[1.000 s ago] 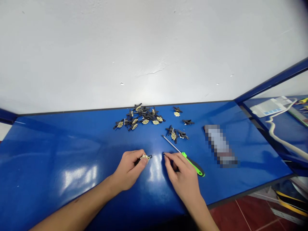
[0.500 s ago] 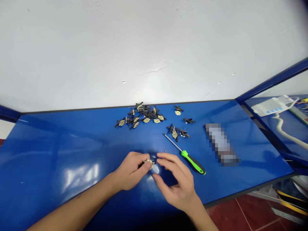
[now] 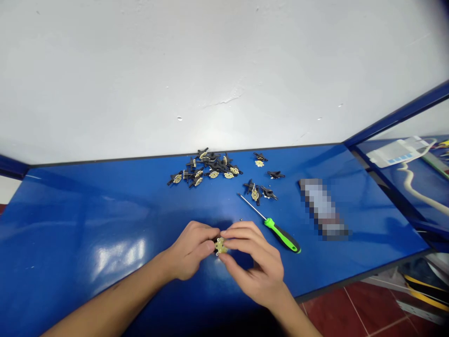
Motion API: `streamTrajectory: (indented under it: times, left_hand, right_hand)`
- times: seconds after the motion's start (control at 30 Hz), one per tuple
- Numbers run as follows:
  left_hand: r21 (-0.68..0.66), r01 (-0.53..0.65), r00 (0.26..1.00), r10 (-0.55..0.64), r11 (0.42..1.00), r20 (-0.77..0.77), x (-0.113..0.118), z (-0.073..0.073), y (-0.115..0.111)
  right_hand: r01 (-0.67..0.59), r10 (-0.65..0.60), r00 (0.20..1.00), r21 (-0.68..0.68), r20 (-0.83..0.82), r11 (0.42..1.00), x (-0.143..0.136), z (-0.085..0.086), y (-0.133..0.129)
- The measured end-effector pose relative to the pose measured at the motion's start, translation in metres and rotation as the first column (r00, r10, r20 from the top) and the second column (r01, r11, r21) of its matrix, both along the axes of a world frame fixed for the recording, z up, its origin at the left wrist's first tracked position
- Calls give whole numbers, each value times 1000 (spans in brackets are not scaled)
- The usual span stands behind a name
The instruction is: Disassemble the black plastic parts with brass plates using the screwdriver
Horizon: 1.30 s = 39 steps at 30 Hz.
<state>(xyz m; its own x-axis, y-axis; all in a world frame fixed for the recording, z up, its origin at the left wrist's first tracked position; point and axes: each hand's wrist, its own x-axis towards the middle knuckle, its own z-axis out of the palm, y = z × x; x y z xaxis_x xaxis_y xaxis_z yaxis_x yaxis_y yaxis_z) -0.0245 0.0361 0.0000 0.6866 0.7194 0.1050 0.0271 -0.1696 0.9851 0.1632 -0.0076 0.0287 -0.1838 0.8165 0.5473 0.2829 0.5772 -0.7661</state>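
Blue tabletop [image 3: 87, 210], handheld part [image 3: 220, 246] (pixelated device [image 3: 322, 206])

Four small black winged parts [image 3: 255, 193] lie loose; at least eight more crowd an overlapping heap [image 3: 213, 165], exact number unclear. One brass-faced part [image 3: 220, 245] is held. One green-and-black-handled metal screwdriver [image 3: 282, 235] and one pixelated rectangular object [image 3: 323, 209] are visible.

This looks like a workshop: a blue surface [image 3: 77, 210] runs along a white wall [image 3: 210, 65], small black parts [image 3: 216, 165] lie heaped beyond the left hand [image 3: 189, 252], a green-handled screwdriver [image 3: 283, 236] sits just right of the right hand [image 3: 268, 269], and farther right are a pale cable [image 3: 428, 201] and red floor tiles [image 3: 333, 304].
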Motion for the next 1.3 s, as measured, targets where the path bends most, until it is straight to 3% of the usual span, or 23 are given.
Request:
streamTrajectory:
  times: [0.13, 0.27, 0.5, 0.6, 0.8, 0.97, 1.3]
  left_hand:
    - [-100, -64, 996, 70, 993, 61, 0, -8, -1]
    - [-191, -121, 985, 142, 974, 102, 0, -16, -2]
    - [-266, -139, 981, 170, 954, 94, 0, -18, -2]
    - [-261, -132, 985, 156, 956, 76, 0, -17, -1]
    - [-202, -103, 993, 112, 974, 35, 0, -10, 1]
    - [-148, -96, 995, 97, 984, -1, 1, 2, 3]
    - [-74, -123, 992, 122, 990, -23, 2, 3, 1]
  right_hand:
    - [126, -126, 992, 24, 30, 992, 8, -3, 0]
    - [214, -218, 962, 40, 161, 976, 17, -12, 0]
    - [141, -133, 931, 2, 339, 990, 19, -22, -2]
    - [131, -119, 928, -11, 354, 991, 18, -22, -1]
    - [137, -142, 962, 38, 232, 990, 13, -10, 1]
    - [69, -69, 982, 7, 174, 998, 3, -1, 1]
    - [32, -53, 983, 123, 177, 992, -5, -18, 3]
